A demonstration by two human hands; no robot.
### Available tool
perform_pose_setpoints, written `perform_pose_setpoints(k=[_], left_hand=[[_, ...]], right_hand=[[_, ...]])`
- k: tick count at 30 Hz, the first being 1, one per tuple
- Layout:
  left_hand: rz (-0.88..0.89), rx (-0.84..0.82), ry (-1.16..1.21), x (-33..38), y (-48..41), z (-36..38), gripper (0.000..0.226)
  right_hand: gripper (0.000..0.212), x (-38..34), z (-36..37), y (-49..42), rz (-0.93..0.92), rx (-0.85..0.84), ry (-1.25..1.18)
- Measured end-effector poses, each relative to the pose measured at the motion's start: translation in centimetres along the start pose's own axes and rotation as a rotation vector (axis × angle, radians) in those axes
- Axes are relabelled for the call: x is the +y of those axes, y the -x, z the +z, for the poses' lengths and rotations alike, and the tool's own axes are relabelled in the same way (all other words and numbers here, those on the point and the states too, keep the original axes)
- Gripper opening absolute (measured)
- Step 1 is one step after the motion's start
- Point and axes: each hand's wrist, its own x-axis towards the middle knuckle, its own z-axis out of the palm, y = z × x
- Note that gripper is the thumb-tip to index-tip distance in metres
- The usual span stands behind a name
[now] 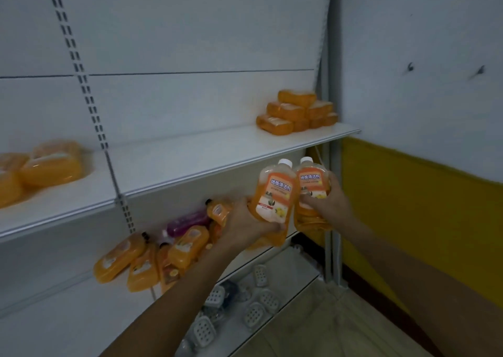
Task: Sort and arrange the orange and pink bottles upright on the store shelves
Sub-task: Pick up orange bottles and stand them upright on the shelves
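My left hand (246, 224) grips an orange bottle (273, 193) with a white cap, held upright in front of the shelves. Right beside it, my right hand (329, 201) holds a second orange bottle (311, 190) of the same kind; the two bottles touch. On the lower shelf behind my left hand, several orange bottles (152, 258) lie in a jumble with a pink bottle (187, 222) on its side among them. The upper shelf (190, 166) carries a stack of orange bottles lying flat (298, 113) at its right end and more orange bottles (40, 166) at its left.
A slotted upright rail (89, 106) divides the white shelf back. White perforated holders (255, 313) are scattered on the bottom shelf. A white and yellow wall (422, 193) closes the right side, with tiled floor (326, 324) below.
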Motion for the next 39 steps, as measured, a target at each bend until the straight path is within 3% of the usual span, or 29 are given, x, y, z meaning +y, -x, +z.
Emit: perform_pose_setpoints(k=[5,10,14,19,26,29,33,39], left_hand=[[0.063,0.032,0.087,5.2,-5.6,4.7,0.074],[0.183,0.102,0.172,9.0,-10.6,7.9,0.100],[0.288,0.173,0.120,11.6,-15.3,9.0,0.097],[0.262,0.219,0.265,13.9,-24.0,8.8,0.094],[0.266,0.012,0.467,17.4,-33.7,7.3,0.098],[0.262,0.026,0.417,18.2,-36.7,7.7,0.100],[0.289,0.165,0.248,19.1,-39.8,8.2,0.091],[0.353,0.344,0.060,20.7,-43.4,9.5,0.085]], right_hand=[[0.079,0.7,-5.8,-5.8,-0.064,0.013,-0.025],[0.078,1.0,-9.8,-11.6,-0.102,0.035,-0.038],[0.088,1.4,-11.0,-17.3,-0.076,0.045,-0.070],[0.086,0.6,-10.8,-25.4,-0.131,0.072,-0.015],[0.069,-0.6,-12.0,-35.1,-0.219,0.079,0.029],[0.065,-0.8,-12.3,-38.8,-0.254,0.066,0.028],[0.065,-0.7,-11.5,-43.8,-0.310,0.041,-0.011],[0.064,-0.8,-9.2,-51.1,-0.375,-0.150,-0.062]])
